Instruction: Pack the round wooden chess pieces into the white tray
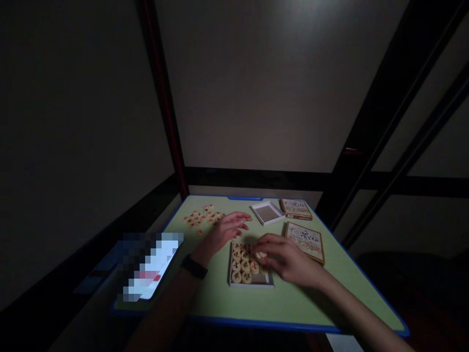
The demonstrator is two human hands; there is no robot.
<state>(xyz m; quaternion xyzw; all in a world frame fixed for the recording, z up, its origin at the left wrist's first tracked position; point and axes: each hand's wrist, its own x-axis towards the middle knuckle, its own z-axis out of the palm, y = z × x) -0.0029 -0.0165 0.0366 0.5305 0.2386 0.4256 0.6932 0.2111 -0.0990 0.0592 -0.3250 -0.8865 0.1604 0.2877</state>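
A shallow white box (230,274) stands near the middle of the table, with round Chinese chess pieces (245,266) lying in rows inside it. Over its right side, my right hand (284,256) pinches a pale chess piece (261,254) between thumb and fingers. My left hand (230,230) hovers beyond the box's far left corner, fingers stretched out and nothing visible in them. Part of the box's far right side is hidden by my right hand. Loose chess pieces (198,217) lie scattered on the table past my left hand.
An open white tray (267,213) sits at the back. Right of it are a printed box (296,208) and a printed lid or box (305,240). A lit, partly blurred screen (161,264) rests at the left edge of the green, blue-rimmed table (293,305).
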